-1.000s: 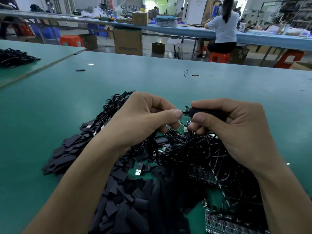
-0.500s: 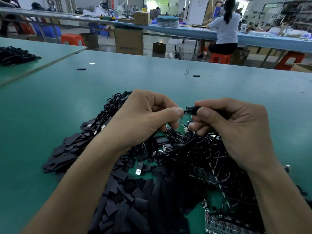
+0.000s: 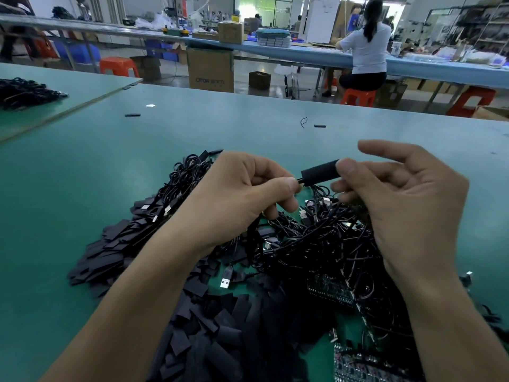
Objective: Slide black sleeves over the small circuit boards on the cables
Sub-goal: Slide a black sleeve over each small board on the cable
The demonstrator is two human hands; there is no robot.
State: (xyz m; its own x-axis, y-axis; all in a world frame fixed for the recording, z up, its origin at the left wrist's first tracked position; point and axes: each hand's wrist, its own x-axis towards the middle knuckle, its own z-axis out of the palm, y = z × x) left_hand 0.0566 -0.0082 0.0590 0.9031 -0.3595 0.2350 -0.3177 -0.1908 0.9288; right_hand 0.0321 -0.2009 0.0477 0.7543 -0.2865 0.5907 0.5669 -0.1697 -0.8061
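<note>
Black sleeve [image 3: 319, 172]: held nearly level in the air above the cable tangle [image 3: 316, 244], mid-counter toward the near edge.
Left hand [image 3: 242, 194]: thumb and forefinger pinching a cable [image 3: 301, 182] at the sleeve's left mouth, other fingers curled.
Right hand [image 3: 399, 199]: thumb and middle finger pinching the sleeve's right end, forefinger outstretched.
Loose sleeves [image 3: 220, 312]: flat, heaped on the green counter [image 3: 110, 161] by the near edge, left of the tangle.
Circuit-board panels [image 3: 330, 290]: under the tangle, partly hidden.

We look across a broad green-topped table [image 3: 91, 172] to a long blue-topped bench [image 3: 311, 55]. A person in white [image 3: 367, 48] sits there, with orange plastic stools [image 3: 119, 67] and brown cardboard boxes [image 3: 210, 71] on the grey floor [image 3: 305, 93].
</note>
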